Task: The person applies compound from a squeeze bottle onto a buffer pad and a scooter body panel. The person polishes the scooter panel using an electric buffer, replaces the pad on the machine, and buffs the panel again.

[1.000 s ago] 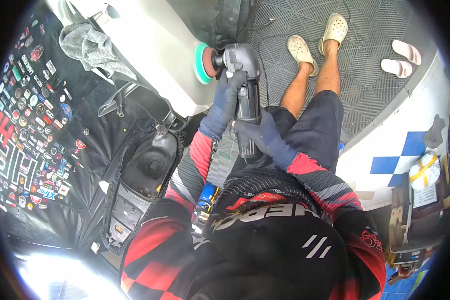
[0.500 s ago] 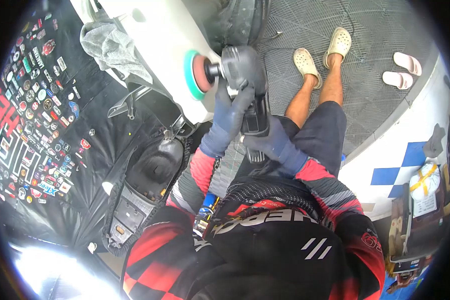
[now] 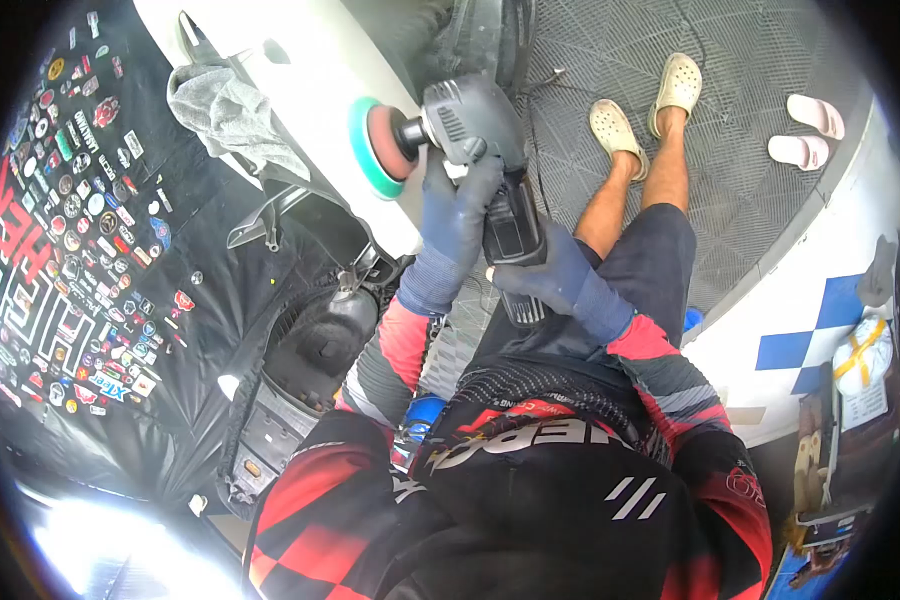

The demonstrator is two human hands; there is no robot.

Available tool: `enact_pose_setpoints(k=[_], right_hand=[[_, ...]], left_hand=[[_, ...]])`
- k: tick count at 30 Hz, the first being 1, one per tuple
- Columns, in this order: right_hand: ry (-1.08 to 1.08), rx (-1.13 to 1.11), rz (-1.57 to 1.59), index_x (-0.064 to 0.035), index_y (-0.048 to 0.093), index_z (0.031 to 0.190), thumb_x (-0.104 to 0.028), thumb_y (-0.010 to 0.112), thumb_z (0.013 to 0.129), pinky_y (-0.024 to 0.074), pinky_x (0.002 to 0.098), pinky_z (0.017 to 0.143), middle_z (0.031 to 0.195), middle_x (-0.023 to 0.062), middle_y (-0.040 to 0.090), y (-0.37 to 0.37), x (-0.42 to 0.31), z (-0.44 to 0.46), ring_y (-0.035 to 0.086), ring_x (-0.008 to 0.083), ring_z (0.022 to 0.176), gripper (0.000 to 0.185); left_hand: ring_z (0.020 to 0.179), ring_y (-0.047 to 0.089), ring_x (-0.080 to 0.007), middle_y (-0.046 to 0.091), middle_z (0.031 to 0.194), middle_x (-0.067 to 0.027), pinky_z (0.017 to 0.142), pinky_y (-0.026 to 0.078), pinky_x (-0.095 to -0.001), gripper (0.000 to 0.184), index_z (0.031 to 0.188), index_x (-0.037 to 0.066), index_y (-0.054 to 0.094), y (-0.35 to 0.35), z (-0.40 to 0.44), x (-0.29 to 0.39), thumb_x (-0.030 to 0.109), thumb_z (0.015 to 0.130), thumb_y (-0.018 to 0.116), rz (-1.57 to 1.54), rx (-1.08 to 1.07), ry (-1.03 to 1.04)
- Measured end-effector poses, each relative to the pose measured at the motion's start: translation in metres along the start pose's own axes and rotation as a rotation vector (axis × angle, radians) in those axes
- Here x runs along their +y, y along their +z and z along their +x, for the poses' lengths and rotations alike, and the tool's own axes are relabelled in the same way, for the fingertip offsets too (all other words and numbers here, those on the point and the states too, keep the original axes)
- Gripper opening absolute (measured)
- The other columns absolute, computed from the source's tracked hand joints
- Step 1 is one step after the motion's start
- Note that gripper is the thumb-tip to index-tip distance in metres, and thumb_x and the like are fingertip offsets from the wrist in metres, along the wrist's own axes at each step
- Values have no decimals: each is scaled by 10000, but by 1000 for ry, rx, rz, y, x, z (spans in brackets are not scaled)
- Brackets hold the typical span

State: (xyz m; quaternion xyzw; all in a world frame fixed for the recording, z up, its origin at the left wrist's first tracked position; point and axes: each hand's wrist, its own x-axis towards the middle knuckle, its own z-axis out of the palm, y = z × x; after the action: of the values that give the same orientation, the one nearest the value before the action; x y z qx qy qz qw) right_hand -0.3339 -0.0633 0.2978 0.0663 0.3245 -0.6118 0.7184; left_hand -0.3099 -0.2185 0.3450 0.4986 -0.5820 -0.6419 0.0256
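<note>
While 2 hands [image 3: 458,210] [image 3: 562,280] grip a polisher [image 3: 510,215] by white bodywork [image 3: 320,85], textured flooring [image 3: 730,190] lies beyond.

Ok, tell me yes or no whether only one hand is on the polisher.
No, the left hand grips the polisher near its head while the right hand holds it further back.

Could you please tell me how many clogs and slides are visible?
4: left clog and right clog, both worn, plus nearer pink slide and farther pink slide, on the floor at right.
</note>
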Motion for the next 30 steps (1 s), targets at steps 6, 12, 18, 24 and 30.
enact_pose_setpoints(k=[6,12,18,24,30], right_hand=[[-257,-5,-111,-12,527,1314,-142,860,743,546,299,816,1053,28,657,4,-29,23,630,105,918,674],[-104,17,27,-51,524,1363,-203,866,729,554,313,869,1078,70,703,13,-14,4,674,132,964,737],[-203,41,-108,-23,499,1394,-230,876,724,544,340,925,1107,74,705,8,-13,19,675,160,1011,796],[-245,70,-66,-13,530,1364,-252,890,715,538,342,937,1123,91,699,10,2,15,667,169,1029,780],[193,123,-30,-20,572,1213,-157,845,782,545,307,762,965,34,664,-18,45,-22,637,111,848,528]], left_hand=[[935,715,-226,685,1120,-143,822,601,-348,395,1271,-49,560,6,14,40,207,972,583,74,-34,106],[950,656,-168,624,1139,-118,815,558,-310,528,1346,-6,445,1,6,18,220,928,674,20,-29,68],[889,672,-156,644,1107,-120,761,577,-296,501,1340,-9,430,1,11,32,194,941,654,-24,-66,67],[974,677,-196,644,1154,-129,834,578,-335,483,1347,-16,459,7,-1,24,209,953,627,-7,-37,99],[960,687,-200,653,1155,-108,821,589,-336,491,1349,18,484,-18,-23,-89,318,981,610,-80,-31,-185]])
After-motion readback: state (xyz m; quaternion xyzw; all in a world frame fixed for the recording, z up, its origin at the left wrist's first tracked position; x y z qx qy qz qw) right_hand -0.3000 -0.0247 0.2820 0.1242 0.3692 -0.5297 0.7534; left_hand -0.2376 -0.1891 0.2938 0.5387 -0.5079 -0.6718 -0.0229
